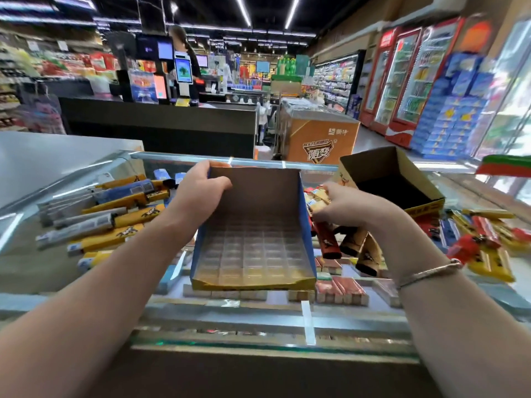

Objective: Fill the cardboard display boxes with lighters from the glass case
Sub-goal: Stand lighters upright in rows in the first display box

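Observation:
An empty cardboard display box [253,196] with blue sides and a clear gridded tray inside stands on the glass case [224,323]. My left hand [201,188] grips the box's upper left edge. Just right of the box, my right hand [344,205] holds a bunch of lighters [339,242], red, brown and yellow, hanging down from the fingers. Several loose yellow, grey and blue lighters [115,214] lie on the glass to the left. More red and yellow lighters [485,242] lie on the right.
A second open cardboard box [390,179] sits at the back right of the case. Packs [342,291] show under the glass. Beyond are a black checkout counter [161,124], an orange freezer [319,136] and drink fridges [402,81].

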Available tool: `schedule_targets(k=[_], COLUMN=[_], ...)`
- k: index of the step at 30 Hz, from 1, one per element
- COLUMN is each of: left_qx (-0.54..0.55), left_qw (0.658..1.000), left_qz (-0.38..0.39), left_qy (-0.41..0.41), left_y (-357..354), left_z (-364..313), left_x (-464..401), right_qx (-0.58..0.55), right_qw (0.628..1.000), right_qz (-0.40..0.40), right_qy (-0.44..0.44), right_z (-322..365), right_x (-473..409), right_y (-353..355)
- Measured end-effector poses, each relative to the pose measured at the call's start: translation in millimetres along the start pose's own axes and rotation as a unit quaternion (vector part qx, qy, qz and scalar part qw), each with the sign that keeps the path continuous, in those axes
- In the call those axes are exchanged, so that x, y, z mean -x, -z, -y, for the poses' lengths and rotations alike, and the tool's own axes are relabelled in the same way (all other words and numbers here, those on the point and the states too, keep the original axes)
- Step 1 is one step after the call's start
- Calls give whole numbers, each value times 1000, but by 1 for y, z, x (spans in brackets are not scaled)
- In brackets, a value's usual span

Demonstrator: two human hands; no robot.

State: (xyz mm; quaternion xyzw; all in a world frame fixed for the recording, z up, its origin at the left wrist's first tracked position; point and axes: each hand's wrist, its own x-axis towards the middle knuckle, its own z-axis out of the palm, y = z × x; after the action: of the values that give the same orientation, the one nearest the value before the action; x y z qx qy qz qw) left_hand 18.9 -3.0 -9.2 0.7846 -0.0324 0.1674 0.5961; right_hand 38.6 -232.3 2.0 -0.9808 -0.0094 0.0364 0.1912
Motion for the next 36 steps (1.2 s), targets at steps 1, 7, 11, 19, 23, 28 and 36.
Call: schedule_targets(k=[1,7,11,19,23,28,36], left_qx=[-6,-8,1,24,-18,-68,-24], left_qw=[1000,1000,1000,999,999,964,956], left_qz=[0,9,15,28,29,54,71], left_qy=[-3,-14,-5,7,-33,-250,-283], left_y=[-1,-5,-6,-5,-4,2,26], left_z=[0,-2,-1,3,1,-13,-22], left_x=[-1,-3,-3,-5,-8,3,0], right_qx=[-1,-72,-102,-252,-458,-458,-284], right_qw=[1000,997,995,967,880,843,927], right_qz=[0,24,24,-23,2,142,83], right_qy=[-1,-3,2,37,127,243,231], right_z=[0,-3,-5,-2,7,29,65], right_x=[-1,0,0,1,17,31,33], right_y=[0,5,8,23,34,24,1])
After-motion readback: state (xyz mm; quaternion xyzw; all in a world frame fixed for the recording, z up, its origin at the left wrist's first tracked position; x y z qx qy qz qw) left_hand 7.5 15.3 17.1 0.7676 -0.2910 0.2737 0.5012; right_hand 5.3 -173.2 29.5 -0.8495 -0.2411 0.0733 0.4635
